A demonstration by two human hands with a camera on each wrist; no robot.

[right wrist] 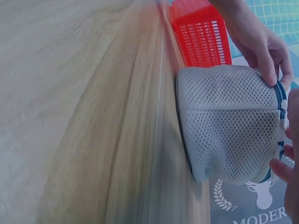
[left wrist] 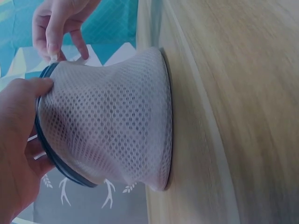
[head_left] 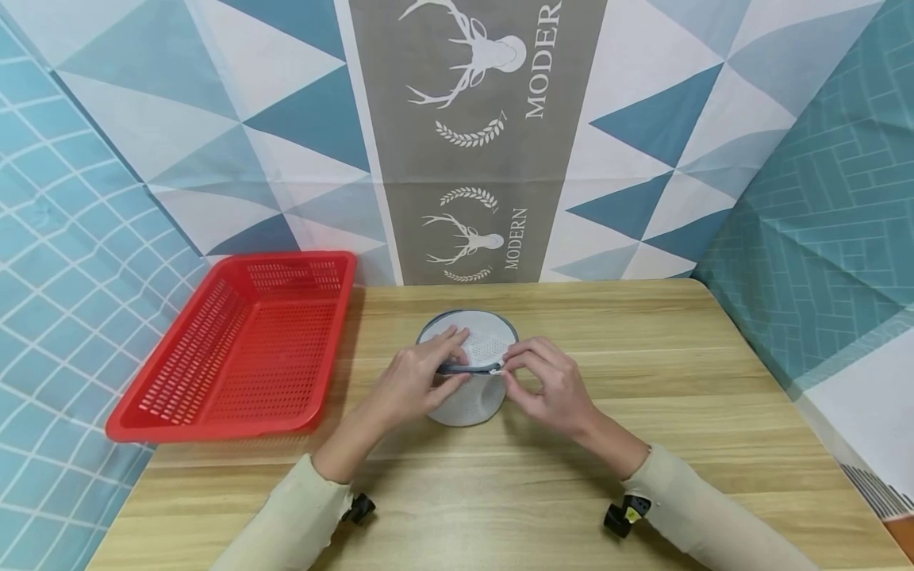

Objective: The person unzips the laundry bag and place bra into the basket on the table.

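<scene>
A white mesh laundry bag [head_left: 471, 404], round and drum-shaped with dark blue trim, stands upright on the wooden table. Its side wall [left wrist: 107, 116] sags a little in the left wrist view. Along the top edge runs a dark zipper [head_left: 466, 368]. My left hand [head_left: 414, 381] pinches the top rim, thumb on the near side and fingers over the round lid [head_left: 489, 333]. At the right end of the zipper, my right hand [head_left: 551, 388] pinches the small pale zipper pull [head_left: 496, 371] between thumb and fingers.
A red perforated plastic basket [head_left: 332, 349] sits at the table's left side, near the left forearm. Behind the wooden table [head_left: 471, 492] hangs a patterned cloth [head_left: 485, 159] with deer heads and triangles. Blue tile-patterned sheets flank both sides.
</scene>
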